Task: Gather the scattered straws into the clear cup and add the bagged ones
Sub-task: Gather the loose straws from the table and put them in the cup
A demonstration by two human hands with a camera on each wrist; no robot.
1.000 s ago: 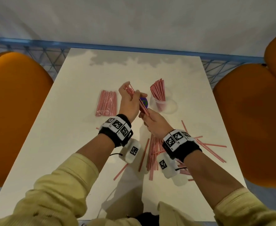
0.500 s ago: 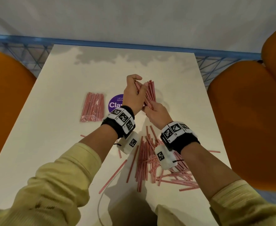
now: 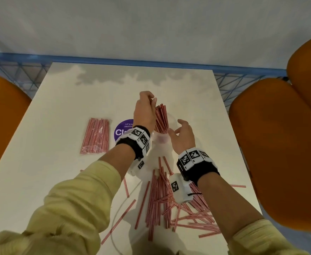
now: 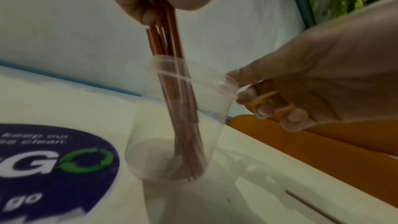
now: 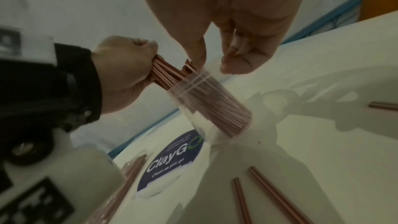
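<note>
A clear cup (image 3: 162, 139) stands on the white table (image 3: 59, 181), right of a purple sticker. My left hand (image 3: 150, 102) grips a bundle of red-striped straws (image 3: 161, 118) whose lower ends stand inside the cup (image 4: 181, 125). The left wrist view shows the thumb and fingers pinching the bundle (image 4: 165, 28) above the rim. My right hand (image 3: 176, 128) is empty, its fingers loosely bent beside the rim (image 4: 231, 81). Several loose straws (image 3: 162, 197) lie scattered near me. The bagged straws (image 3: 95, 135) lie flat to the left.
A round purple sticker (image 3: 122, 129) marks the table between bag and cup. Orange chairs (image 3: 272, 148) flank the table on both sides. A blue frame (image 3: 151, 61) runs behind the far edge. White wrist-camera units hang under both forearms.
Both hands held the straw bundle in the air. Now its lower ends are in the cup, the right hand has let go, and the left still grips it.
</note>
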